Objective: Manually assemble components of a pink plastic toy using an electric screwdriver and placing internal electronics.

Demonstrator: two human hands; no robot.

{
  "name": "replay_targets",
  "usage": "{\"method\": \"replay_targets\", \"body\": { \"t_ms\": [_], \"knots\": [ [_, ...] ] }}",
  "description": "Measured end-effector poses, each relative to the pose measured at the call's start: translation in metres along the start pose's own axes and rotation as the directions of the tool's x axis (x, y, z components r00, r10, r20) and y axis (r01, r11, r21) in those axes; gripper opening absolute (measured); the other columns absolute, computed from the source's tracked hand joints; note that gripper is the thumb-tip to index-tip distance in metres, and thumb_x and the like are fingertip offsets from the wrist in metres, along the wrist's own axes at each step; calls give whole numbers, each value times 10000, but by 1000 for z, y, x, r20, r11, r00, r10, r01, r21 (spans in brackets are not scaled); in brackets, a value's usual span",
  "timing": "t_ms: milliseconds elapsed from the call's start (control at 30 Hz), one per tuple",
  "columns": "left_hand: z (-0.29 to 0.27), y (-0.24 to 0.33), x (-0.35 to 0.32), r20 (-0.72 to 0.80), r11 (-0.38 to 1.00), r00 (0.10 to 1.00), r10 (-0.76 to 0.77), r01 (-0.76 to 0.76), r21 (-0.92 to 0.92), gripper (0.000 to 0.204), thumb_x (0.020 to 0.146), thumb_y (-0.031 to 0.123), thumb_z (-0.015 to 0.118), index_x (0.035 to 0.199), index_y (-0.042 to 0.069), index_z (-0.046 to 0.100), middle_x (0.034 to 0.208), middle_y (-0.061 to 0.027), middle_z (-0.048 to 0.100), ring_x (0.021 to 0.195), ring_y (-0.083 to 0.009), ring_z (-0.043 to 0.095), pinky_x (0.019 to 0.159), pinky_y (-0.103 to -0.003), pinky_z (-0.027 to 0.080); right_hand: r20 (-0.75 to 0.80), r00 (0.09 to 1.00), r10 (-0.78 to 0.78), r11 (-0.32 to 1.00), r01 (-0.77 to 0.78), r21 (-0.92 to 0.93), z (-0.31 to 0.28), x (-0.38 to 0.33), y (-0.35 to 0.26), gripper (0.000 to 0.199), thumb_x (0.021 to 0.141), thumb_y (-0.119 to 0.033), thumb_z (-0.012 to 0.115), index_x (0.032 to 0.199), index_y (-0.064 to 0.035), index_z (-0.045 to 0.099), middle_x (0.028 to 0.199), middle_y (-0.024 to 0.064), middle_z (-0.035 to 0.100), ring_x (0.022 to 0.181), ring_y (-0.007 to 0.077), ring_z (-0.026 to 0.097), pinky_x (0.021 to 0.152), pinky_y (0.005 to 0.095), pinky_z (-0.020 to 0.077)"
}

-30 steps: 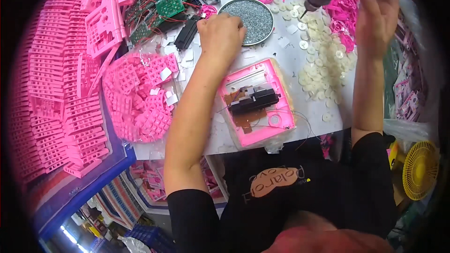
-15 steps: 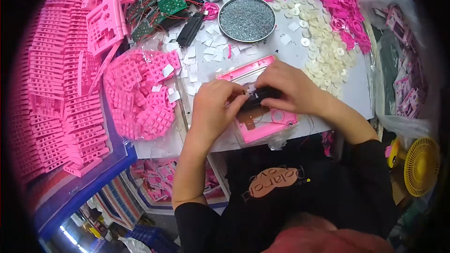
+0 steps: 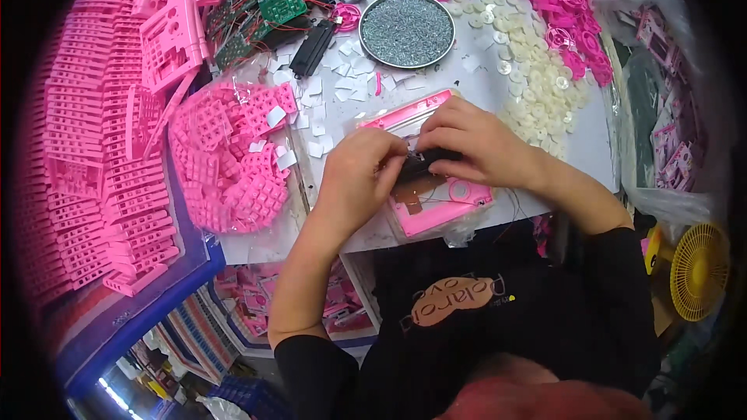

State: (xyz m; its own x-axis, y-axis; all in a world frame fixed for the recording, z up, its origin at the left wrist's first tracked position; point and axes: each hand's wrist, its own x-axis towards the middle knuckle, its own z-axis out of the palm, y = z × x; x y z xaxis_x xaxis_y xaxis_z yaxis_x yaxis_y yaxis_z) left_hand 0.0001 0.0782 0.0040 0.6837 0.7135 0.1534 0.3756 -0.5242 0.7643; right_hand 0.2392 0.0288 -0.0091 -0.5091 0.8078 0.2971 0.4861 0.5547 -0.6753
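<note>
From afar I see the pink casing (image 3: 424, 222), a black module (image 3: 417, 168) inside it; above it the right hand (image 3: 481, 144) pinches the module, the left hand (image 3: 356, 173) bunches its fingers, on what I cannot tell; beyond the casing sits a round dish (image 3: 408, 66)

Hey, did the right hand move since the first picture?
Yes. The right hand moved left and down in the picture: first it was far right of the round dish, now it's below the dish, at the black part.
</note>
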Motion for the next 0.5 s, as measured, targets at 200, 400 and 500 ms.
{"method": "replay_targets", "body": {
  "t_ms": [200, 400, 500],
  "knots": [
    [3, -11, 3, -19, 979, 983, 185, -182, 89, 146, 788, -23, 727, 909, 39, 672, 869, -81, 676, 790, -258, 656, 671, -355, 522, -30, 999, -32, 999, 31, -30, 4, -1, 0, 335, 799, -124, 777, 1111, -83, 662, 1087, 88, 618, 1019, 315, 576, 868, 407, 503],
    [-4, -7, 4, 79, 896, 931, 355, -363, 256, 194, 754, -15, 727, 931, 52, 688, 938, -77, 693, 799, -272, 658, 682, -374, 544, -10, 1000, -1, 993, 0, -114, 2, -1, -13, 354, 776, -109, 769, 1111, -69, 660, 1102, 81, 628, 1055, 304, 578, 886, 397, 521],
    [-6, -2, -3, 115, 886, 928, 354, -372, 277, 194, 770, -5, 707, 956, 45, 695, 972, -80, 695, 823, -279, 660, 680, -377, 555, -6, 1000, 16, 989, -17, -144, 1, 2, -21, 321, 775, -119, 746, 1078, -66, 658, 1097, 76, 630, 1058, 293, 583, 869, 370, 535]
  ]
}}
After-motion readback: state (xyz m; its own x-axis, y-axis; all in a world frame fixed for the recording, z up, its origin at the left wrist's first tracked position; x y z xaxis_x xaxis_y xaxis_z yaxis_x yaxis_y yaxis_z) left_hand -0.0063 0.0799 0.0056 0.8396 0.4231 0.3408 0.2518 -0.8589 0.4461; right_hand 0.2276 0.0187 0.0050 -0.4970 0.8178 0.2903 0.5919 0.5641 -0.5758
